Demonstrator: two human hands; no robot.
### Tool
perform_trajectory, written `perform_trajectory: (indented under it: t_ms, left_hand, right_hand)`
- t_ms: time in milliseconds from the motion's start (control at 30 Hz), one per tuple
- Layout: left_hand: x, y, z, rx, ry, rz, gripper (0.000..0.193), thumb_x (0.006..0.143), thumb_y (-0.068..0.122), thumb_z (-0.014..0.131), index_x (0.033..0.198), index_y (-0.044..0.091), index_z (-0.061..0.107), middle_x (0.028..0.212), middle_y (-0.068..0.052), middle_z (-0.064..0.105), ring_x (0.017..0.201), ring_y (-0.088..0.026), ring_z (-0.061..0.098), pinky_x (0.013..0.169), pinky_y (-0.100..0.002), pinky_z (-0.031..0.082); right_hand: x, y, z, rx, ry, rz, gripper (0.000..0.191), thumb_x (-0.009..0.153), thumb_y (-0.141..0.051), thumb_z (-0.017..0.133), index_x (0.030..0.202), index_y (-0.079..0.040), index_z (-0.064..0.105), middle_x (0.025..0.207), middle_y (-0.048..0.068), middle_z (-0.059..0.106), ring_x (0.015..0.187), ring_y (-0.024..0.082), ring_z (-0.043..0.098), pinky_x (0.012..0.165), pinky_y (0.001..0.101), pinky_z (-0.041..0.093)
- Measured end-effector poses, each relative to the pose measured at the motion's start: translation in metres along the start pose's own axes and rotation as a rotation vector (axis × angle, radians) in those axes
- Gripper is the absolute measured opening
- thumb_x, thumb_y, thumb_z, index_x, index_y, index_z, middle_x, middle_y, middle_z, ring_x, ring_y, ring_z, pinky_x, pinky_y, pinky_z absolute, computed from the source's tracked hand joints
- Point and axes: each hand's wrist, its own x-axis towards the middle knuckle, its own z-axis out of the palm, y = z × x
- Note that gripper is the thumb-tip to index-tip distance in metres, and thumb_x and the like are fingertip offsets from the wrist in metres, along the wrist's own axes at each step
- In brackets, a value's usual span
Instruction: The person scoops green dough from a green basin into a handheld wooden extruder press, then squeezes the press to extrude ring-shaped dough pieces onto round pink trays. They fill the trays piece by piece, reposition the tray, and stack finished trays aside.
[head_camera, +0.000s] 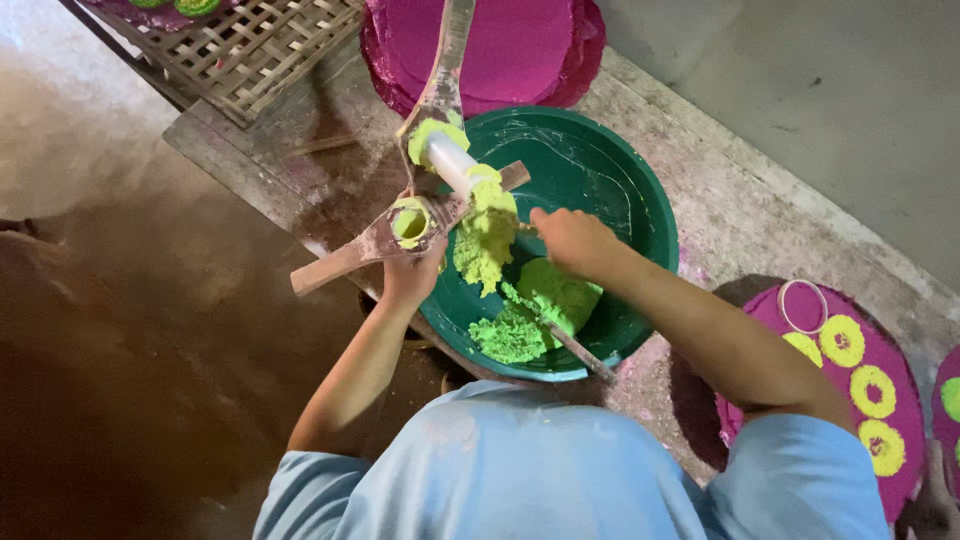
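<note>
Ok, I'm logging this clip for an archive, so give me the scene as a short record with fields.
setting: worn wooden bench seen from above
left hand: left hand grips a wooden press with a white tube, smeared with green dough
right hand: right hand works a thin stick at the dough on the press
basin: green basin holding green dough
nearby: pink mat with yellow rings, pink discs, woven rack

Both forearms are extended forward from the pale blue sleeves. The left hand (412, 268) is closed in a grip; the right hand (572, 240) is curled (knuckles upward).
</note>
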Motion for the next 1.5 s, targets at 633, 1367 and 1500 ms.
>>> perform_trajectory:
  t_ms: [633, 1367, 1500]
  left_hand:
    - [0.011, 0.015, 0.003, 0.005, 0.016, 0.045, 0.041, 0.096, -0.001, 0.068, 0.134, 0.002, 0.051, 0.124, -0.007, 0.062, 0.118, -0.016, 0.058, 0.104, -0.032, 0.048]
    - [0.0, 0.082, 0.037, 1.007, -0.464, 0.257, 0.077, 0.058, 0.038, 0.088, 0.129, 0.02, 0.066, 0.148, -0.008, 0.053, 0.123, -0.035, 0.057, 0.092, -0.044, 0.049]
    - [-0.007, 0.078, 0.02, 0.796, -0.39, 0.051, 0.068, 0.082, 0.029, 0.078, 0.145, 0.014, 0.058, 0.143, -0.009, 0.06, 0.126, -0.033, 0.059, 0.102, -0.044, 0.05]
  right_hand:
    - [-0.024, -0.068, 0.047, -0.06, -0.169, -0.047, 0.034, 0.086, -0.03, 0.068, 0.106, -0.003, 0.071, 0.09, 0.019, 0.074, 0.085, 0.035, 0.073, 0.073, 0.0464, 0.058]
    - [-0.097, -0.069, -0.076, -0.521, 0.317, -0.407, 0.018, 0.081, -0.02, 0.068, 0.097, -0.013, 0.066, 0.077, 0.003, 0.065, 0.071, 0.021, 0.071, 0.058, 0.0351, 0.052]
    - [-0.121, -0.064, -0.079, -0.482, 0.518, -0.535, 0.023, 0.078, -0.016, 0.067, 0.1, -0.01, 0.065, 0.077, 0.003, 0.061, 0.065, 0.019, 0.067, 0.057, 0.0348, 0.051]
